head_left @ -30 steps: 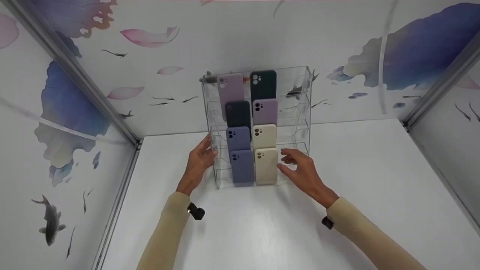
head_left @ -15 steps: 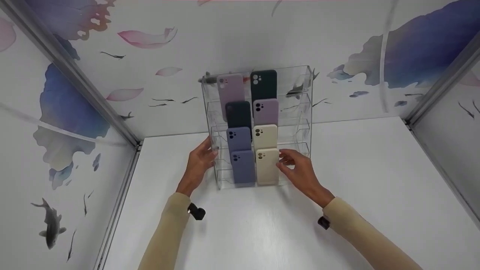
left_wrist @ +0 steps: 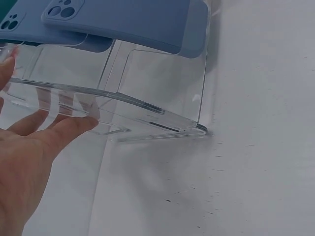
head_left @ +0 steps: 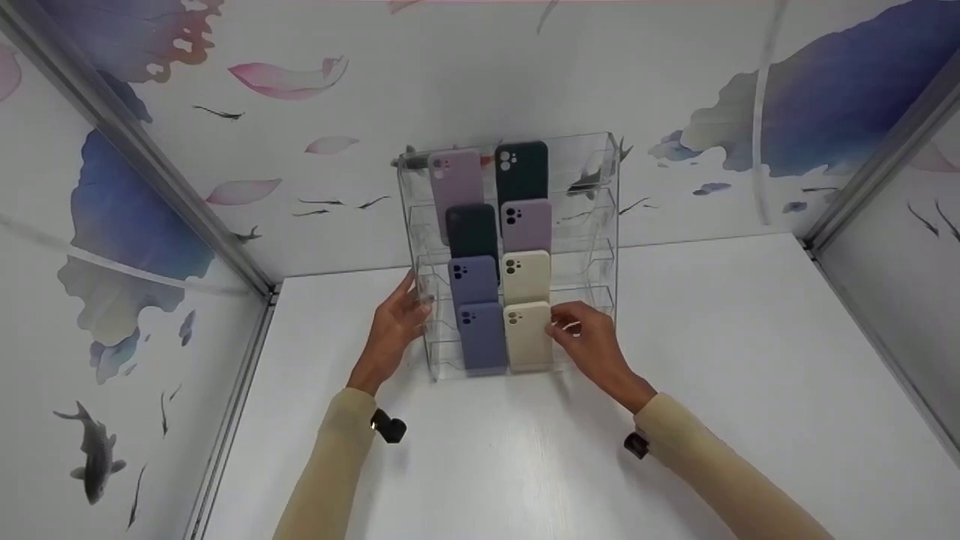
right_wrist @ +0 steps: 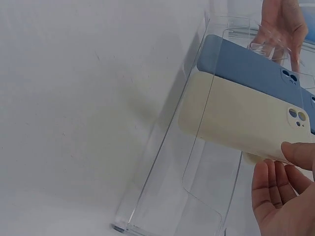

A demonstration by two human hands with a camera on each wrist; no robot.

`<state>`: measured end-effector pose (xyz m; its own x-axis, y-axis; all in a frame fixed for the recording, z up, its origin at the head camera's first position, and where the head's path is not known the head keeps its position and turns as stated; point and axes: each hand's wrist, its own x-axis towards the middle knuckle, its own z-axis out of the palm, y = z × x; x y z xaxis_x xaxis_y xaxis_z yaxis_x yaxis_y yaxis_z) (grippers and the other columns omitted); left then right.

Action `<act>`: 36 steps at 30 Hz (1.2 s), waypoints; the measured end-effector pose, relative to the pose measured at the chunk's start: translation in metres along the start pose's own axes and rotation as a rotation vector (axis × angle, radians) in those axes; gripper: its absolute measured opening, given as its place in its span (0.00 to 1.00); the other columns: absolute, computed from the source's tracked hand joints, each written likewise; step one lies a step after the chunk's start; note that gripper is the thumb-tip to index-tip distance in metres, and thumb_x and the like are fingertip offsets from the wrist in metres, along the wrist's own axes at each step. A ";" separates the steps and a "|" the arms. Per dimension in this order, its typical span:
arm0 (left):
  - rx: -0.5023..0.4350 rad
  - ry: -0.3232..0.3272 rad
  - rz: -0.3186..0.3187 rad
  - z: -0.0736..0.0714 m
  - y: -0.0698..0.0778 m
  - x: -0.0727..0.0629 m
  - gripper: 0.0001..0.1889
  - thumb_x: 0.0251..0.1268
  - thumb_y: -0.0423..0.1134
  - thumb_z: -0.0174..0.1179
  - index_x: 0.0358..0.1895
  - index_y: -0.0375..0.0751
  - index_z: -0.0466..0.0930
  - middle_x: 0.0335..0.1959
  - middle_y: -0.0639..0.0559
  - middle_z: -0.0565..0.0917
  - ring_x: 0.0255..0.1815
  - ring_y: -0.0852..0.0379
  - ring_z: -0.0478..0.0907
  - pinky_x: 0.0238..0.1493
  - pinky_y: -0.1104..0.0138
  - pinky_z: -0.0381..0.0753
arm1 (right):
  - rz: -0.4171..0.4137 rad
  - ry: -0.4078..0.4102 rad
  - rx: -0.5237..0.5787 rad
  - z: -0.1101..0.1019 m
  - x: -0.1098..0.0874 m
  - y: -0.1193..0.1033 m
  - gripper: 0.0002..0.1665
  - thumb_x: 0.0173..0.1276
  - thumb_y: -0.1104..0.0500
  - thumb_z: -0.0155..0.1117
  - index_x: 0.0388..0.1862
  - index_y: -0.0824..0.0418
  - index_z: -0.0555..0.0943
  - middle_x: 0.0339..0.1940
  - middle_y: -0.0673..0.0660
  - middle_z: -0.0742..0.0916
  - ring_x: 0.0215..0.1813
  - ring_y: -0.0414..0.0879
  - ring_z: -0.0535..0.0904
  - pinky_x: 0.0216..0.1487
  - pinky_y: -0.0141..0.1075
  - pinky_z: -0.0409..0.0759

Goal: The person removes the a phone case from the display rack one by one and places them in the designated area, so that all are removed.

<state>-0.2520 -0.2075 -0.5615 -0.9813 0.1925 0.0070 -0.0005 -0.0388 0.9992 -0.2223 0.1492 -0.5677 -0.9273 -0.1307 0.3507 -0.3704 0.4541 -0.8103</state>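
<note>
A clear acrylic tiered rack (head_left: 579,367) stands upright, holding two columns of phone cases. My left hand (head_left: 391,328) grips its left side wall, the thumb near the front edge and fingers along the outside in the left wrist view. In the lowest tier, a cream phone case (head_left: 529,341) sits beside a blue-purple phone case (head_left: 482,341). My right hand (head_left: 589,335) pinches the cream case at its upper right edge. In the right wrist view the thumb (right_wrist: 298,153) lies on its face and the fingers (right_wrist: 275,189) curl below its edge. The case's bottom is behind the rack's clear front lip.
Higher tiers hold a second cream case (head_left: 526,274), another blue-purple case (head_left: 472,274), two dark green cases and two lilac cases. The rack stands on a white table (head_left: 502,457) against a patterned back wall (head_left: 480,75). Side walls (head_left: 142,360) rise left and right.
My right hand has moved left from beside the cream phone case to its edge and now pinches it. The case's top has tipped slightly forward. My left hand stays at the rack's side.
</note>
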 end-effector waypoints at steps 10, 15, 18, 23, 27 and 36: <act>0.016 -0.004 -0.014 0.000 0.000 -0.003 0.40 0.86 0.46 0.64 0.92 0.61 0.53 0.88 0.45 0.63 0.86 0.42 0.65 0.80 0.35 0.66 | 0.027 -0.013 0.028 -0.001 -0.002 -0.001 0.10 0.72 0.70 0.77 0.50 0.62 0.91 0.45 0.55 0.93 0.49 0.48 0.90 0.52 0.46 0.90; 0.001 -0.006 -0.016 -0.001 -0.002 -0.002 0.40 0.87 0.44 0.62 0.92 0.59 0.53 0.89 0.43 0.62 0.87 0.41 0.63 0.81 0.35 0.65 | 0.000 -0.016 0.079 -0.003 -0.002 -0.003 0.10 0.72 0.71 0.77 0.49 0.63 0.91 0.45 0.56 0.93 0.49 0.50 0.91 0.52 0.42 0.91; -0.007 -0.013 -0.017 0.000 -0.003 -0.002 0.40 0.87 0.45 0.61 0.92 0.57 0.52 0.89 0.44 0.60 0.88 0.42 0.61 0.82 0.36 0.63 | -0.035 -0.009 0.099 -0.004 -0.002 -0.004 0.10 0.71 0.72 0.78 0.49 0.64 0.91 0.45 0.57 0.93 0.49 0.53 0.91 0.50 0.40 0.91; -0.009 -0.020 -0.007 0.000 -0.004 -0.003 0.39 0.87 0.45 0.60 0.92 0.56 0.52 0.90 0.44 0.60 0.89 0.42 0.59 0.82 0.36 0.62 | -0.072 0.011 0.095 -0.008 -0.002 -0.008 0.10 0.70 0.72 0.78 0.49 0.66 0.91 0.46 0.58 0.93 0.49 0.51 0.91 0.51 0.37 0.91; -0.013 -0.015 -0.008 0.000 -0.005 -0.002 0.40 0.87 0.46 0.61 0.92 0.55 0.53 0.89 0.44 0.61 0.88 0.41 0.60 0.82 0.36 0.62 | -0.075 0.015 0.099 -0.012 -0.003 -0.012 0.09 0.71 0.72 0.77 0.49 0.66 0.91 0.46 0.58 0.93 0.49 0.50 0.91 0.51 0.33 0.90; 0.005 -0.018 -0.003 0.000 -0.004 -0.003 0.40 0.86 0.47 0.62 0.92 0.60 0.54 0.89 0.46 0.63 0.88 0.43 0.62 0.82 0.36 0.63 | -0.069 0.036 0.127 -0.017 -0.007 -0.024 0.12 0.70 0.71 0.79 0.48 0.60 0.92 0.46 0.51 0.93 0.49 0.47 0.91 0.50 0.32 0.89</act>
<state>-0.2494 -0.2081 -0.5656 -0.9776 0.2103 0.0047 -0.0022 -0.0329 0.9995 -0.2055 0.1544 -0.5425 -0.8978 -0.1246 0.4224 -0.4390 0.3299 -0.8358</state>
